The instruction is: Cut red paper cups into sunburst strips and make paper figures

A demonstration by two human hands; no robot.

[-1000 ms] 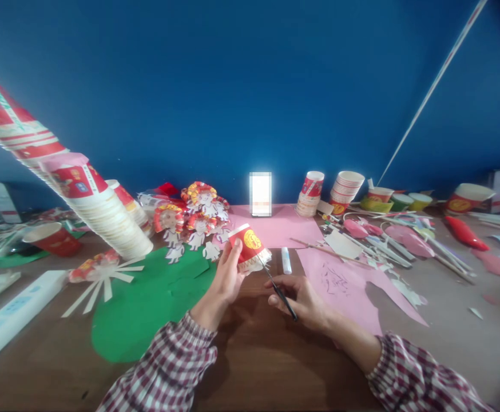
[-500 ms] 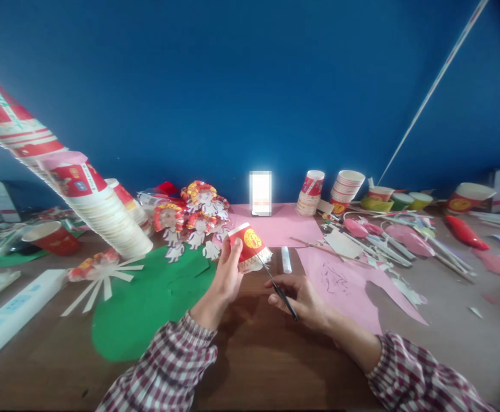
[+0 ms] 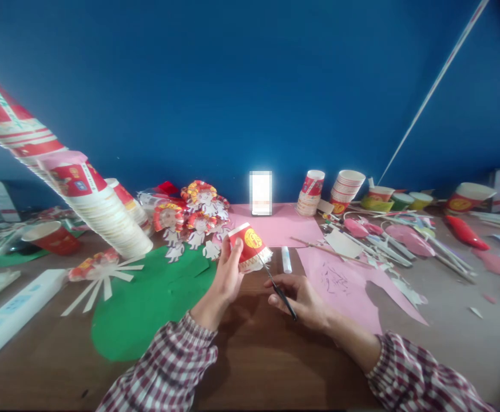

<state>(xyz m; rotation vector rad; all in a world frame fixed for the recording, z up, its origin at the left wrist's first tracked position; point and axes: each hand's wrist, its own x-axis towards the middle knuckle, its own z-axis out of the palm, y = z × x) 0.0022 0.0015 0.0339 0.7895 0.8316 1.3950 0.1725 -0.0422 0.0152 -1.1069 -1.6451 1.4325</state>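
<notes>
My left hand (image 3: 229,272) is closed around a red and white paper cup (image 3: 250,240) with a yellow emblem, tilted, thumb on its near side. A zigzag line runs across the cup's lower part, and its white lower edge is ragged. My right hand (image 3: 299,297) grips black-handled scissors (image 3: 282,294), seen almost edge-on. Their thin blades reach the cup's ragged edge. A white glue stick (image 3: 286,260) stands just beyond my right hand.
A green paper sheet (image 3: 147,320) and a cup cut into strips (image 3: 99,269) lie left. Decorated paper figures (image 3: 198,220) cluster behind. Tall cup stacks (image 3: 108,220) lean left; shorter stacks (image 3: 348,186) stand at the back. Pink paper (image 3: 336,286) and scraps cover the right side.
Almost nothing differs. The cup and the scissors have shifted only very slightly; both hands keep their holds.
</notes>
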